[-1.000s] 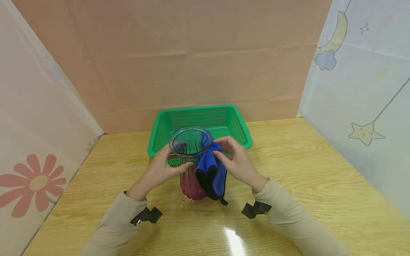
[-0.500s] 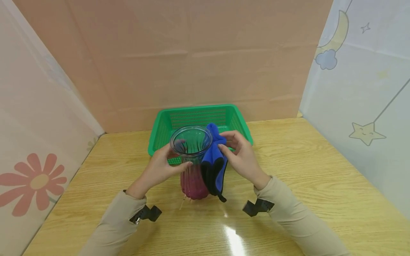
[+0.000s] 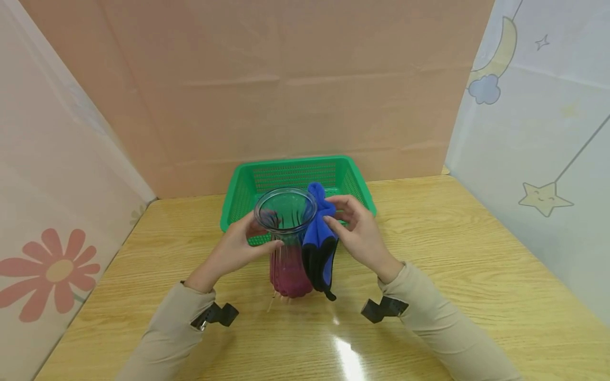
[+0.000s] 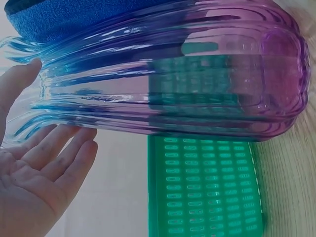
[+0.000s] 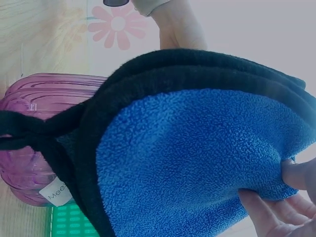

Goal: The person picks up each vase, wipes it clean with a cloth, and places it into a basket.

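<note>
A ribbed glass vase (image 3: 289, 272), bluish at its flared rim and pink toward the base, stands upright in the head view. My left hand (image 3: 233, 246) holds it around the neck, thumb in front and fingers behind. On the vase's right side hangs a blue cloth (image 3: 318, 227) with black edging and a small black loop. Thumb and fingers of my right hand (image 3: 357, 230) pinch that cloth near its upper part. The right wrist view shows the fuzzy cloth (image 5: 187, 148) spread in front of the vase (image 5: 24, 173), hiding most of it.
Behind the vase, a green perforated plastic basket (image 3: 229, 206) sits on the wood-patterned table (image 3: 429, 238). A peach backdrop (image 3: 295, 95) rises at the far edge, and printed sheets flank both sides. In the right wrist view a white tag (image 5: 57, 192) shows beside the cloth.
My right hand and the cloth have moved slightly right, so less cloth shows behind the vase's rim. The vase has shifted a touch to the right in the left hand.
</note>
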Action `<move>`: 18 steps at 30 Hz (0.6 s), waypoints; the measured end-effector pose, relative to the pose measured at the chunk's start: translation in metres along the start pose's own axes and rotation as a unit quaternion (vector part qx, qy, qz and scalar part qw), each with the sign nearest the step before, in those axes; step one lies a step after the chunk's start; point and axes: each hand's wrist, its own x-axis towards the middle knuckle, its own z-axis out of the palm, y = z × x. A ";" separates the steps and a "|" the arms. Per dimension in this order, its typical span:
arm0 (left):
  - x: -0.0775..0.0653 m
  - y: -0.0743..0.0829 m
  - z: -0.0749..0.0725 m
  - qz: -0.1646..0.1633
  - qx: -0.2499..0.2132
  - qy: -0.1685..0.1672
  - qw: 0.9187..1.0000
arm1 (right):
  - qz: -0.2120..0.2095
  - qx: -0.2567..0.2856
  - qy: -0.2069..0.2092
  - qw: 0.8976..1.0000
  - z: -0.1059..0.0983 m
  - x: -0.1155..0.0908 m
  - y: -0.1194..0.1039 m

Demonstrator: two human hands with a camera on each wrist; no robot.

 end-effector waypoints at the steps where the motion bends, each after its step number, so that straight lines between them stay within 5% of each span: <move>1: 0.000 0.000 0.000 0.001 0.000 -0.002 1.000 | 0.004 0.000 -0.001 1.000 0.000 0.000 0.001; 18: 0.000 -0.002 0.001 -0.004 -0.011 -0.009 1.000 | 0.017 -0.086 -0.040 0.995 0.012 -0.009 0.007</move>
